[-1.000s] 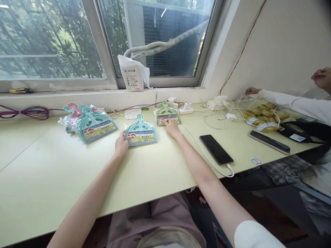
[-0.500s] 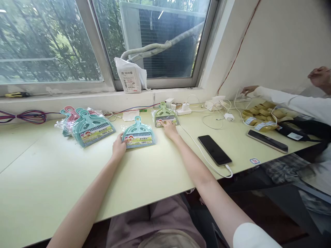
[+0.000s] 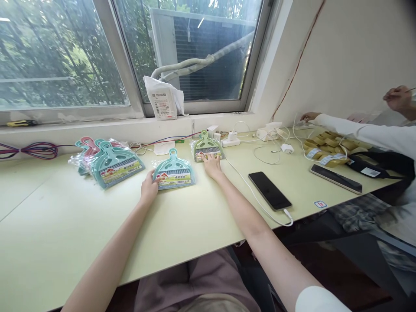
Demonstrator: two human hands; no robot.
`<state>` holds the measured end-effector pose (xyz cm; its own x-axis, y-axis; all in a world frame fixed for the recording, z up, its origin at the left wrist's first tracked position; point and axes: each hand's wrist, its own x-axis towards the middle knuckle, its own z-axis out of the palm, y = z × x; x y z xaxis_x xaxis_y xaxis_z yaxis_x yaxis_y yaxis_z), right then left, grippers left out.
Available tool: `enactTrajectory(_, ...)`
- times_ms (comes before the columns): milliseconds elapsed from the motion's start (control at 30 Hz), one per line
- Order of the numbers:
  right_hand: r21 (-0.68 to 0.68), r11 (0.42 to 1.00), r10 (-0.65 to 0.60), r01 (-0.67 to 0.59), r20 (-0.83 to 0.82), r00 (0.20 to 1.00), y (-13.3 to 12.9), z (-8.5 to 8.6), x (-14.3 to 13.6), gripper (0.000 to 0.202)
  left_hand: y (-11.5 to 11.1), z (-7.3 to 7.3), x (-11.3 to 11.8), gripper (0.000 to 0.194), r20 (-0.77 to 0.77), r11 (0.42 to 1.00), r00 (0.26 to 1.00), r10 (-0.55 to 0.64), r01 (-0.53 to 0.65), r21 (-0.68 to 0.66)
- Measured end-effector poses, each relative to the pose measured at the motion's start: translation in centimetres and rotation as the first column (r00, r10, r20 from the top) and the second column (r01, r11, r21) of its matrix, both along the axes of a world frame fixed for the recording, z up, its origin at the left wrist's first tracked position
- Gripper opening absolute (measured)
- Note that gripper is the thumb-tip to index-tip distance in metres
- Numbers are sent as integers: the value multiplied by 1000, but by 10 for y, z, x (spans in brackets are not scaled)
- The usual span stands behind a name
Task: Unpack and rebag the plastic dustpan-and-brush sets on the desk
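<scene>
Teal dustpan set (image 3: 174,165): on table (image 3: 182,225), left of green dustpan set (image 3: 205,144) | hands apart: left hand (image 3: 149,187) clamped on teal's left edge, right hand (image 3: 213,167) touching green's near edge, grip unclear | vs 1 s ago: contacts unchanged, 0 sets shifted; likely a pause.

Left fingers (image 3: 151,175) grip teal dustpan (image 3: 173,164); right fingers (image 3: 208,158) touch green dustpan (image 3: 204,145).

In front of the teal dustpan packet (image 3: 174,174), a hand could pass over the tabletop (image 3: 185,229) between the left forearm (image 3: 118,243) and right forearm (image 3: 242,210). Left of that packet, the left hand (image 3: 150,187) and then a packet pile (image 3: 112,159) bar the way. To its right, the right hand (image 3: 212,165), green packet (image 3: 207,145) and a white cable (image 3: 287,213) stand in the way.
</scene>
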<state>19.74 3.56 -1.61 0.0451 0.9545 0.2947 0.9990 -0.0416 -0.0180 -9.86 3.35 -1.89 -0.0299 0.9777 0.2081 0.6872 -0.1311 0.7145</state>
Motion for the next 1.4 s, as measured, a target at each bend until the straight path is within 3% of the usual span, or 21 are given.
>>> enactTrajectory(600,-119,993,-4,-14,-151,989,2,-2,10,68,-10,13,5,52,1,999,1000,13,-13,-39)
enactTrajectory(1167,54,998,45,-31,-270,962,1,-13,11,80,-6,5,6,51,51,1000,999,11,-10,-21)
enactTrajectory(1400,33,999,39,-32,-257,966,3,-18,12,75,-6,-1,5,47,104,1000,995,10,-9,-12)
